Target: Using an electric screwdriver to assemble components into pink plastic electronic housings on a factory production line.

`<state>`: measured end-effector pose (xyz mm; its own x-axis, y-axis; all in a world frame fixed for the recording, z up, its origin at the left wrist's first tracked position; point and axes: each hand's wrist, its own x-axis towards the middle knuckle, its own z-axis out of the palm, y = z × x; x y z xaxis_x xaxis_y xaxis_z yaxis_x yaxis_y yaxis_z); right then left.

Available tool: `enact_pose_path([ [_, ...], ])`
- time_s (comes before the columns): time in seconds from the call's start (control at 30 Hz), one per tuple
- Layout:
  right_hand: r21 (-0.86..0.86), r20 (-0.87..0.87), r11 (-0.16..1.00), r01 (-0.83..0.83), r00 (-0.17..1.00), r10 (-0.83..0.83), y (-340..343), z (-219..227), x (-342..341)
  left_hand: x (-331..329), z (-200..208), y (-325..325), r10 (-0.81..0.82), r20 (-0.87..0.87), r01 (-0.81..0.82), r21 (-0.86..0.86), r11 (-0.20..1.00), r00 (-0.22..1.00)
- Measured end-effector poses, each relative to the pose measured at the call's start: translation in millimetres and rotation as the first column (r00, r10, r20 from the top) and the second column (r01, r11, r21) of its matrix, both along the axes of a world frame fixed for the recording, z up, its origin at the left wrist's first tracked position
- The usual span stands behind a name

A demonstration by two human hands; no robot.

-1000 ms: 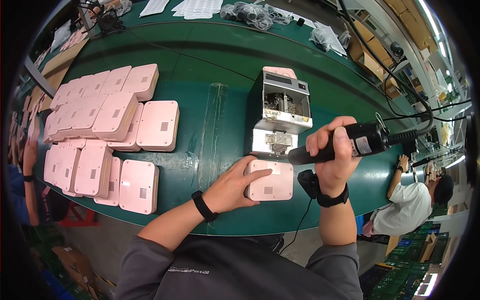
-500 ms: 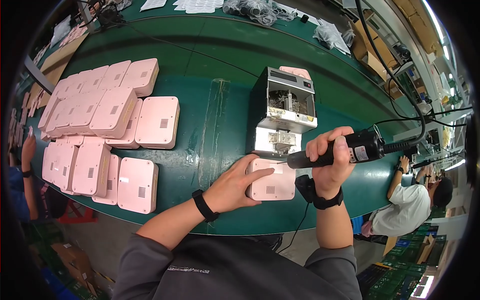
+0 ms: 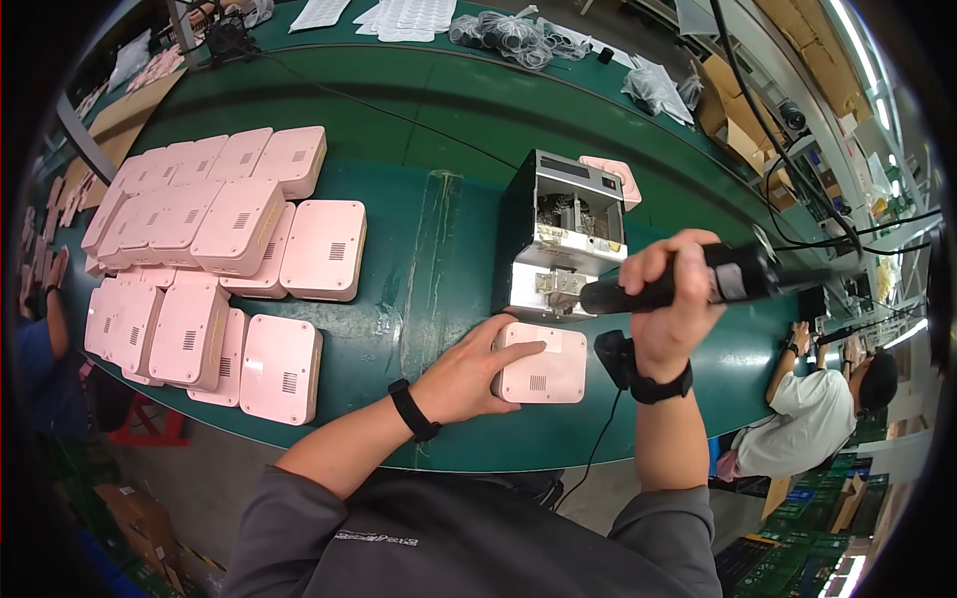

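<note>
A pink plastic case (image 3: 560, 367) with a slotted vent and corner screw holes lies flat on the green bench. My left hand (image 3: 461, 374) grips its left side, with the index finger stretched over the top face. In my right hand (image 3: 678, 294) is a black electric screwdriver (image 3: 743, 271), its body blurred by motion. Its front end points left, at the metal outlet of a screw feeder (image 3: 520, 234) just beyond the case. Whether the bit touches the outlet, I cannot tell. Loose screws show in the feeder's open bin.
Stacks of similar pink cases (image 3: 239, 224) fill the left of the bench (image 3: 399, 424). Another pink piece (image 3: 623, 179) sits behind the feeder. A black cable (image 3: 788, 130) hangs at the right. Bagged cords (image 3: 518, 38) lie at the back. Co-workers sit at both sides.
The screwdriver's front end has moved from above the case's upper right corner, away from me, to the feeder's outlet. My left hand keeps hold of the case.
</note>
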<state>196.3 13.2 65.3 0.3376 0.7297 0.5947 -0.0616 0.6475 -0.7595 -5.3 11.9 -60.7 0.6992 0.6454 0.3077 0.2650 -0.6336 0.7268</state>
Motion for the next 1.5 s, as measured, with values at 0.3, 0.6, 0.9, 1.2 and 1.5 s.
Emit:
enact_pose_path([
  [0.3,-0.098,-0.018,0.973,-0.211,0.978,0.21,-17,-6,-21,-2,-5,2,0.001,0.022,0.0,-0.018,1.0,1.0],
  [0.6,-0.137,0.006,0.929,-0.343,0.938,0.347,-11,-23,-42,1,-10,5,0.003,0.014,-0.003,0.002,1.0,1.0],
  [0.9,-0.098,0.001,0.928,-0.358,0.933,0.36,-12,-32,-44,-1,-9,1,0.022,0.02,-0.023,0.026,0.999,1.0],
  [1.2,-0.034,-0.045,0.98,-0.196,0.98,0.194,-21,-4,-17,-27,6,-7,0.026,0.002,-0.026,-0.023,0.999,1.0],
  [1.5,-0.116,0.09,0.993,-0.01,0.996,0.021,-1,-8,1,-35,8,-5,0.125,-0.003,-0.125,-0.07,0.99,0.992],
])
